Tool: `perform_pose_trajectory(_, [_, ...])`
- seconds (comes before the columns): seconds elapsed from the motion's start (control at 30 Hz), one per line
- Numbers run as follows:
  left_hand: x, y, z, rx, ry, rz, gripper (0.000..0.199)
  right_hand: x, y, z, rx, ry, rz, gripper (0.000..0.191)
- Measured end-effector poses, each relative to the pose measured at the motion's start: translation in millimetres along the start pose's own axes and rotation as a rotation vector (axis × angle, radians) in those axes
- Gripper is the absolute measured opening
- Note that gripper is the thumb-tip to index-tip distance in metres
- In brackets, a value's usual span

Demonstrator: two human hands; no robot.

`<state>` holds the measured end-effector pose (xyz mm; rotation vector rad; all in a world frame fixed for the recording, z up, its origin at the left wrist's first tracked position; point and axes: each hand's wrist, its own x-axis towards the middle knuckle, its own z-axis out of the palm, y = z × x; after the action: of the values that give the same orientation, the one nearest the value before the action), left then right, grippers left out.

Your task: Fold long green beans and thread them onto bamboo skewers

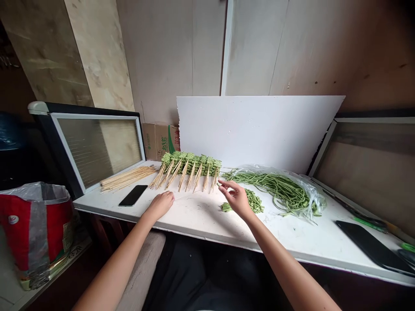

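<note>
My left hand (161,205) rests closed on the white table, with a thin pale bamboo skewer (184,198) pointing right from its fingers. My right hand (236,198) is raised over a heap of short-cut green bean pieces (254,201). Its thumb and forefinger pinch what looks like a small bean piece (218,184). Behind both hands lies a stacked row of skewered beans (191,163), their bare stick ends (182,176) fanning toward me. The lower part of the cut heap is partly hidden by my right hand.
Loose bamboo skewers (128,178) lie at left behind a phone (133,195). Long uncut beans (285,185) spill from a clear plastic bag (316,201) at right. Another black phone (372,244) lies near the right edge. A white board (259,129) stands behind; a red bag (16,229) sits left.
</note>
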<state>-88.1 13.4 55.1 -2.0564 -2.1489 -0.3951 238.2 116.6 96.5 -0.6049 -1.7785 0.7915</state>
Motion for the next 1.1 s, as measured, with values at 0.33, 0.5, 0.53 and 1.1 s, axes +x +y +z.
perform_pose_trajectory(0.33, [-3.3,50.5,-50.7,-0.551,0.292,0.168,0.027,11.4,-7.3,-16.6,0.761,0.002,0.385,0.028])
perform_pose_trajectory(0.5, [-9.0,63.3,-59.3,-0.623,0.373,0.176,0.028,11.9,-12.9,-19.5,0.908,-0.003,0.421,0.026])
perform_pose_trajectory(0.53, [-10.1,65.1,-60.5,-0.632,0.372,0.176,0.028,12.0,-13.5,-19.7,0.929,0.000,0.424,0.024])
perform_pose_trajectory(1.1, [-13.6,75.6,-60.6,-0.716,0.347,0.149,0.029,10.2,-21.9,-20.4,0.945,-0.012,0.414,0.026])
